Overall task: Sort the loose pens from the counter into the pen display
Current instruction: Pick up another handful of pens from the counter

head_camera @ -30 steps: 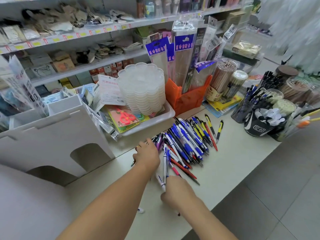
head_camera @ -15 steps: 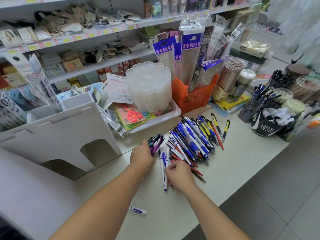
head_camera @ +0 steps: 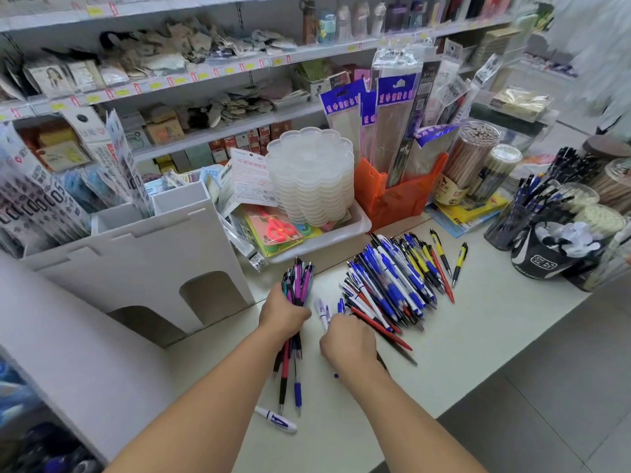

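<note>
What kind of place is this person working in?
Most likely a stationery shop. The shelves behind carry small packaged goods with yellow and red price tags along their edges, tubs of pencils stand on the counter, and a pile of loose pens lies there being sorted.

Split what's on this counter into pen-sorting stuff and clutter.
Job: left hand gripping a pen bundle; right hand on white pens; loose pen pile; white display.
Clutter: palette stack; orange bin; scissors pack.
</note>
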